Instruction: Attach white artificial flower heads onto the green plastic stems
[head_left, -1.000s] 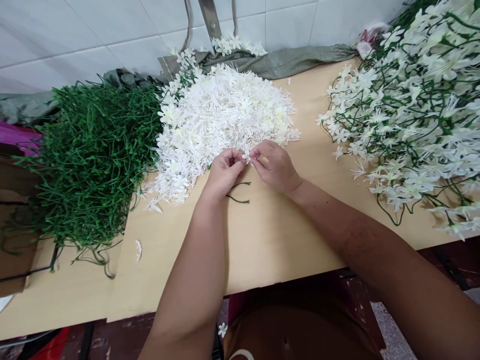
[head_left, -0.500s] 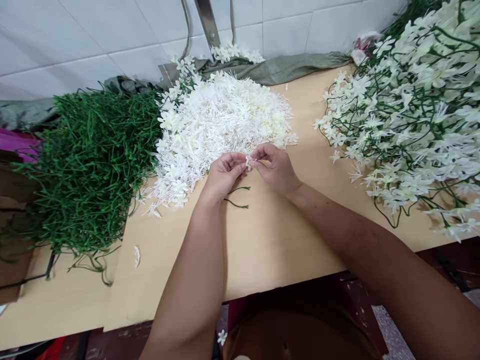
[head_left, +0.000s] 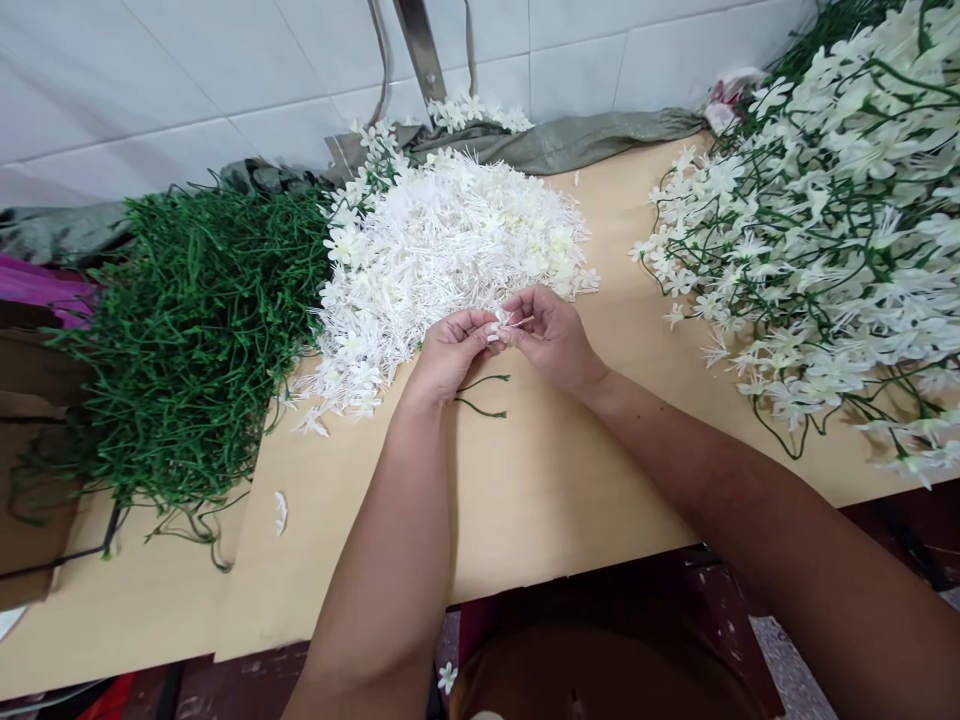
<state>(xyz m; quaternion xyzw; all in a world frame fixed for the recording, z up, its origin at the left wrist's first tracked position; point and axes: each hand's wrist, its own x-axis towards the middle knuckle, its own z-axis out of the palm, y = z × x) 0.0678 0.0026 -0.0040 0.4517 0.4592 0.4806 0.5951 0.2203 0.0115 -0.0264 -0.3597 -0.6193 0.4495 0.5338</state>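
Between my two hands is a small white artificial flower (head_left: 501, 322), held over the table just in front of the white pile. My left hand (head_left: 455, 350) pinches its petals from the left. On the other side, my right hand (head_left: 551, 335) has thumb and forefinger closed on a thin pale piece, which looks like the flower's stamen. Two green plastic stems (head_left: 487, 395) poke out to the right from under my left hand and wrist. Their other ends are hidden. Behind my hands rises a heap of white petals and stamens (head_left: 450, 245).
A dense mound of green stems (head_left: 217, 330) lies at the left. Finished-looking white flowers on green stems (head_left: 847, 230) are heaped at the right. A white scrap (head_left: 280, 513) sits near the table's (head_left: 555, 500) front left. Grey-green cloth (head_left: 592, 143) runs along the tiled wall.
The white flower between my fingers has turned and spread, and a thin pale piece now shows toward my right hand. Both hands stay in nearly the same place.
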